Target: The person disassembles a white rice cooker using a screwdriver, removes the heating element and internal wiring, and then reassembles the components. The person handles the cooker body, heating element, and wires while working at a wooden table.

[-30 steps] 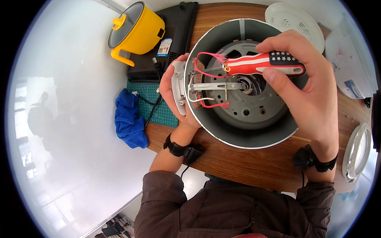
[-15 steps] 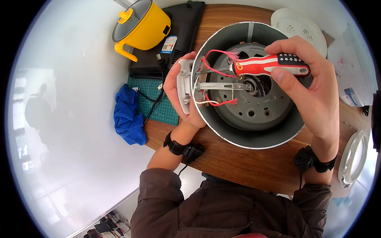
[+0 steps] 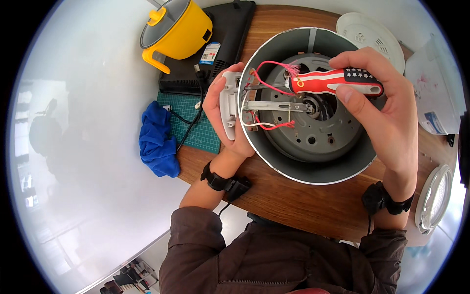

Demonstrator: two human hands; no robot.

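Observation:
My right hand (image 3: 379, 93) is closed round the red, white and dark blue handle of a screwdriver (image 3: 318, 82). Its shaft points left, toward the inner wall of a round grey metal housing (image 3: 313, 169), perhaps a rice cooker body; the tip is hard to make out. My left hand (image 3: 218, 105) wraps round a white plastic panel (image 3: 229, 105) and presses it against the housing's outer left side. Inside, a flat metal lever (image 3: 276, 106) runs from that wall to the centre. Red wires (image 3: 271, 63) with frayed ends stick up near the screwdriver, and more wires lie below the lever.
A yellow pot (image 3: 183, 32) with a lid stands on a black flat device (image 3: 227, 39) at the back left. Below it lie a green cutting mat (image 3: 208, 130), a black cable and a blue cloth (image 3: 159, 142). Right: a pale perforated disc (image 3: 374, 39), a translucent bin (image 3: 435, 83) and a round lid (image 3: 434, 198).
The screwdriver and both hands keep nearly the same places, and my grips are unchanged. The whole view has shifted very slightly.

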